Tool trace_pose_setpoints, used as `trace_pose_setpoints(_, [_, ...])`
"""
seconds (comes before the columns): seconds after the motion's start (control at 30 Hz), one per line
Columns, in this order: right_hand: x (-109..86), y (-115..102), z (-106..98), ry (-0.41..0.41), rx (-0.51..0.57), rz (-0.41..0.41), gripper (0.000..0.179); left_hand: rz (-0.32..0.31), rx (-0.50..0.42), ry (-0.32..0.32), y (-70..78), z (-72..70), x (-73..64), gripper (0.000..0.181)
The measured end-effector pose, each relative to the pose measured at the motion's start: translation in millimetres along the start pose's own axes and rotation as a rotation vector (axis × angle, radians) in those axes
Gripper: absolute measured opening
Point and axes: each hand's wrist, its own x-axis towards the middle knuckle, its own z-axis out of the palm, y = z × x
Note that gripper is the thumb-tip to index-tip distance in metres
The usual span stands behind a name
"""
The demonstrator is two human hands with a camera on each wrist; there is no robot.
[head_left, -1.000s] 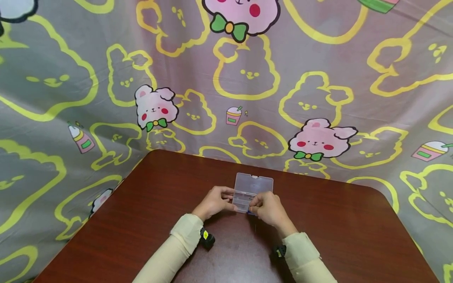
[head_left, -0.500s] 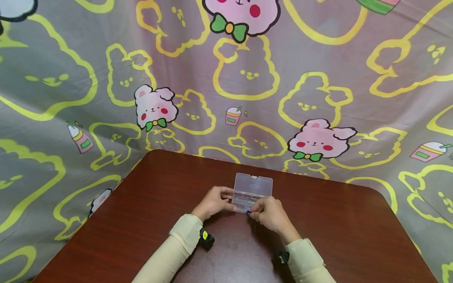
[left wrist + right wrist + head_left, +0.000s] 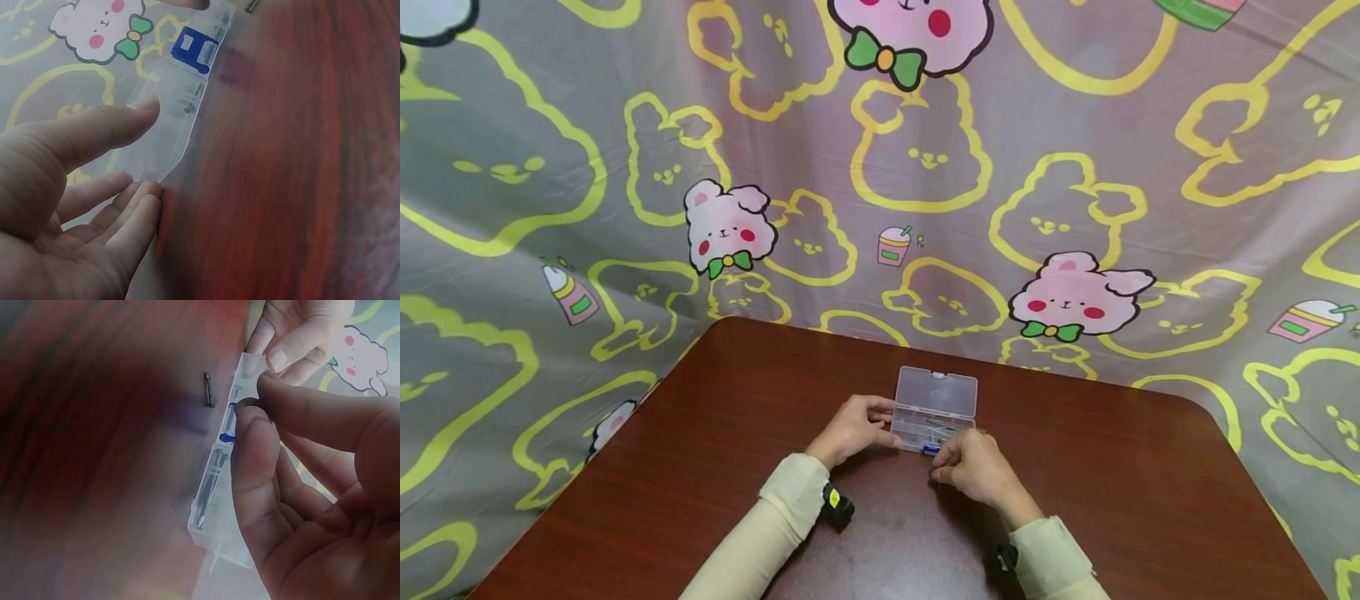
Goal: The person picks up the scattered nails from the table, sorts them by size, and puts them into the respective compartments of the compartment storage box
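Observation:
A clear plastic compartment box (image 3: pixel 910 433) stands on the table with its lid (image 3: pixel 937 393) raised and a blue latch (image 3: pixel 195 50) at its front. My left hand (image 3: pixel 853 429) grips the box's left end, thumb over the front side and fingers underneath and behind. Long thin metal pieces (image 3: pixel 212 487), like nails or screws, lie in the right compartment. Before the box, a short dark metal pin (image 3: pixel 209 389) shows against the table. My right hand (image 3: pixel 976 467) is at the front right corner, thumb and forefinger tips close together; I cannot tell whether they hold anything.
The dark red-brown wooden table (image 3: pixel 760 400) spreads around the box. Behind it hangs a grey curtain (image 3: pixel 805 150) with yellow outlines and rabbit prints. Black wrist cameras (image 3: pixel 838 505) sit at both cuffs.
The right hand has drawn down from the box front toward the table before it, uncovering the blue latch and the metal pieces in the right compartment. The left hand and the box stay put.

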Motion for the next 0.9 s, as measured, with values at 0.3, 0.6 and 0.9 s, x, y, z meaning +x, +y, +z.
trace_pose_setpoints(0.3, [-6.7,3.2,2.4,-0.016,-0.031,-0.002,0.014,-0.002,-0.003,0.001,1.6,0.7,-1.4,0.061])
trace_pose_setpoints(0.6, [-8.1,8.3,6.3,-0.017,-0.059,-0.024,0.019,-0.015,0.001,-0.002,1.8,-0.5,-2.2,0.061])
trace_pose_setpoints(0.9, [-7.5,7.0,5.7,-0.022,-0.060,-0.002,0.020,-0.005,-0.007,-0.002,-2.3,-0.4,0.3,0.061])
